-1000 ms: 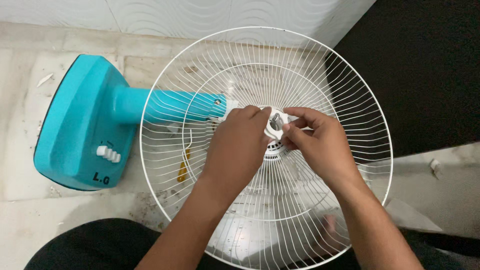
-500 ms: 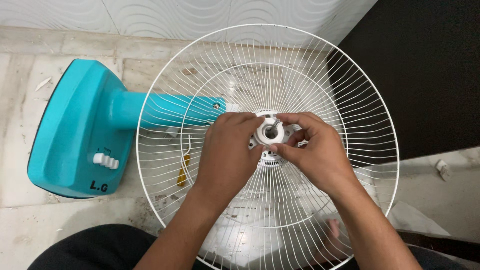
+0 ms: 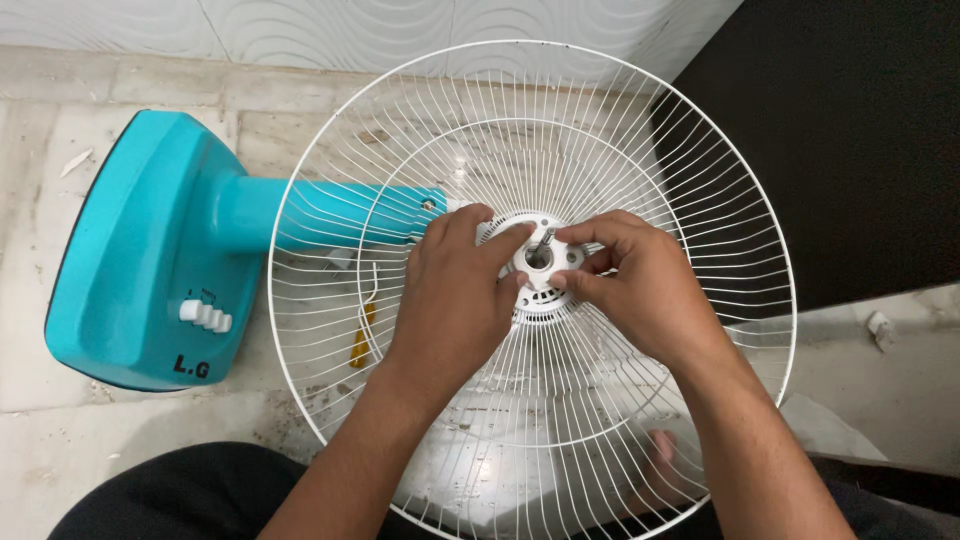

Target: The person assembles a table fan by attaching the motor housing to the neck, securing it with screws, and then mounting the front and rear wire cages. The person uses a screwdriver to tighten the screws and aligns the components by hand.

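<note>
A white wire fan guard [image 3: 640, 130] lies face up over the fan's motor hub. At its middle a white plastic ring nut [image 3: 545, 256] sits around the metal motor shaft [image 3: 546, 238]. My left hand [image 3: 455, 300] pinches the ring's left side with thumb and forefinger. From the right, my right hand [image 3: 635, 290] grips the same ring with its fingertips. The fan's teal neck [image 3: 330, 215] runs left under the guard to the teal base [image 3: 150, 260], which carries white switch buttons [image 3: 205, 316].
A yellow-handled screwdriver [image 3: 360, 335] lies on the dusty tiled floor under the guard's left part. A black surface [image 3: 850, 140] fills the upper right. My dark-clothed legs [image 3: 190, 495] are at the bottom edge. Small debris dots the floor.
The white ring has gone down the shaft onto the guard's middle, and both hands have turned around it. The view has shifted slightly.
</note>
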